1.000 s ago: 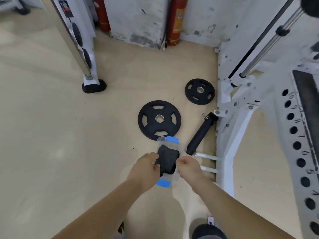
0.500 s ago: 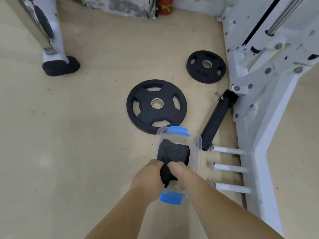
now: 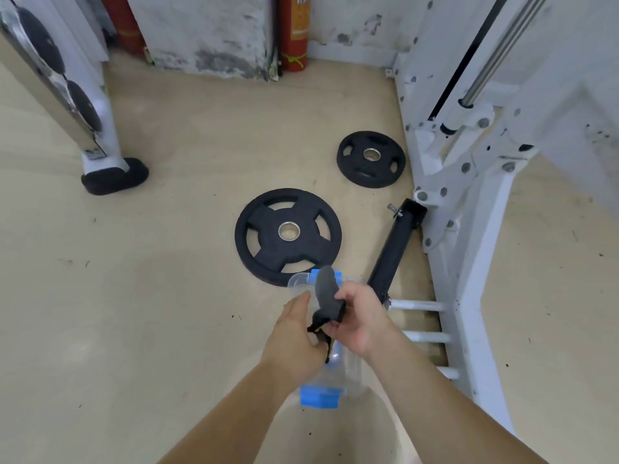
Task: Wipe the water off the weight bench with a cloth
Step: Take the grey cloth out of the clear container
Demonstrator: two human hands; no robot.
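Above half-hidden box, L hand & R hand grip cloth

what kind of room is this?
Probably a gym's weights corner: a large weight plate and a small weight plate lie on the floor beside a white rack frame with steel guide rods.

I saw a large weight plate flat on the floor, a smaller plate beyond it, and a black tube against the white rack.
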